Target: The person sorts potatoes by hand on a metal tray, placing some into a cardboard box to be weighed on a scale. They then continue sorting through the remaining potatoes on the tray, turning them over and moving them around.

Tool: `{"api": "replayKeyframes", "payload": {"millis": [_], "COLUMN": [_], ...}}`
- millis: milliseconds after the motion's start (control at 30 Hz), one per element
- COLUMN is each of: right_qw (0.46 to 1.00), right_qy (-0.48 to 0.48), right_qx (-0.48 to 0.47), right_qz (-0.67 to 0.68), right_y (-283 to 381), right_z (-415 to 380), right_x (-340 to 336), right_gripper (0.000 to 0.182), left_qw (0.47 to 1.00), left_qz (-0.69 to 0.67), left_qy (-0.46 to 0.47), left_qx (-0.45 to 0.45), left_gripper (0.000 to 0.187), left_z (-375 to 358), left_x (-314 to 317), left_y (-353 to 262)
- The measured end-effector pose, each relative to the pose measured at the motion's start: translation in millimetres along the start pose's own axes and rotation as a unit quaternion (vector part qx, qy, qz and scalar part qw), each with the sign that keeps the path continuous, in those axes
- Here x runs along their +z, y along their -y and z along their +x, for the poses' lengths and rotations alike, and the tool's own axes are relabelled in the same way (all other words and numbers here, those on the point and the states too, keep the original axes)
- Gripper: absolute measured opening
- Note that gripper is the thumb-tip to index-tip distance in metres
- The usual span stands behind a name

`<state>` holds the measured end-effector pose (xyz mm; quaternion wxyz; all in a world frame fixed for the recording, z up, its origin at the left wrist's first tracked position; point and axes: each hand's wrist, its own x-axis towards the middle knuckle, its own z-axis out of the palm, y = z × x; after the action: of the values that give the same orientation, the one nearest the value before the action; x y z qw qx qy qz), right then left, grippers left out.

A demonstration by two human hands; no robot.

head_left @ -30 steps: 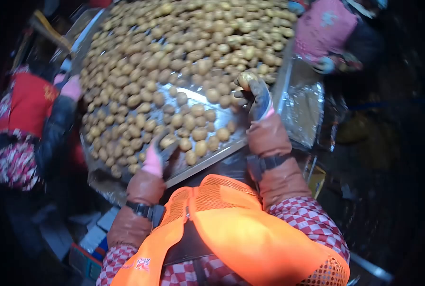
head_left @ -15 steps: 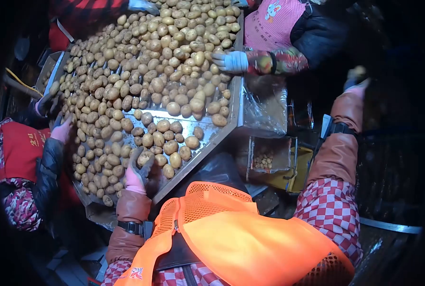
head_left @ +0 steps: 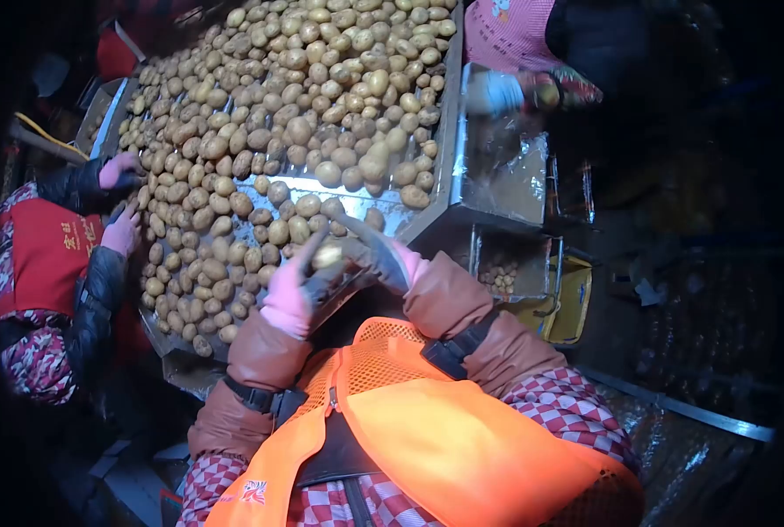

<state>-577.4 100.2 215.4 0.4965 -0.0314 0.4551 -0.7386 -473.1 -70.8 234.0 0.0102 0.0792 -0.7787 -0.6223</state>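
Observation:
Many potatoes (head_left: pixel 207 176) lie on a metal sorting table (head_left: pixel 392 208). At its near edge my left hand (head_left: pixel 299 285), in a pink and dark glove, is closed around a pale potato (head_left: pixel 328 256). My right hand (head_left: pixel 381 255), gloved the same way, is beside it over the table edge, its fingers pointing toward the left hand. Whether the right hand grips anything is hidden by blur and overlap.
Two gloved hands of a co-worker (head_left: pixel 49 255) in a red apron touch potatoes at the left. A person in a pink apron (head_left: pixel 510 35) stands at the upper right. A yellow crate (head_left: pixel 571 303) and a bin of small potatoes (head_left: pixel 500 277) sit below the table's right corner.
My right hand has swung in from the far right to beside my left hand. My left hand has moved slightly right and now holds a potato. The upper-right co-worker's hand has pulled back from the potatoes.

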Motion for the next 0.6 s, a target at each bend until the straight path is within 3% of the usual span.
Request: {"api": "replayKeyframes", "payload": {"millis": [33,67,100,167,233,300,367,400,467,500,567,600], "right_qw": [0.989,0.983,0.976,0.997,0.984,0.984,0.968,0.965,0.956,0.958,0.97,0.97], "right_qy": [0.009,0.019,0.029,0.048,-0.179,-0.161,-0.193,-0.186,-0.169,-0.183,-0.082,-0.064], "right_qx": [-0.03,-0.043,-0.057,-0.05,-0.018,-0.07,-0.097,-0.11,-0.132,-0.17,-0.068,-0.008], "right_qz": [-0.148,-0.179,-0.21,-0.035,-0.015,0.042,0.125,0.149,0.2,0.137,0.218,0.233], "right_y": [21.2,21.8,22.3,-2.5,1.1,3.8,14.5,15.2,8.3,-1.0,-0.8,12.1], "right_z": [-15.4,-18.1,-20.7,-8.9,-25.2,-34.0,-36.9,-39.5,-37.8,-33.7,-36.6,-45.8], "right_x": [22.7,21.5,20.2,-8.3,-11.1,-32.3,-39.5,-45.1,-57.9,-59.0,-103.6,-134.4], "right_gripper": [0.046,0.047,0.047,0.051,0.035,0.038,0.042,0.045,0.051,0.054,0.043,0.035], "left_qw": [0.994,0.976,0.975,0.997,0.998,0.983,0.982,0.977,0.972,0.966,0.958,0.95], "left_qz": [0.105,0.208,0.21,0.079,0.006,0.128,0.057,0.117,0.108,0.116,0.156,0.203], "left_qy": [0.034,0.068,0.069,0.027,-0.051,-0.114,-0.152,-0.159,-0.196,-0.214,-0.208,-0.217], "left_qx": [-0.004,-0.001,0.016,0.005,-0.036,-0.064,-0.098,-0.077,-0.074,-0.089,-0.122,-0.094], "left_gripper": [0.055,0.051,0.049,0.046,0.041,0.039,0.038,0.039,0.038,0.037,0.036,0.035], "left_z": [-1.5,-2.9,-2.8,-5.7,-11.2,-10.8,-13.0,-13.3,-17.4,-21.5,-26.2,-33.7], "left_x": [-3.9,-7.7,-6.5,-10.8,-22.8,-46.5,-66.9,-81.5,-97.2,-103.6,-108.0,-109.0], "left_y": [-1.9,-3.6,3.9,11.3,37.4,49.5,63.1,81.8,110.8,122.4,117.7,112.5]}}
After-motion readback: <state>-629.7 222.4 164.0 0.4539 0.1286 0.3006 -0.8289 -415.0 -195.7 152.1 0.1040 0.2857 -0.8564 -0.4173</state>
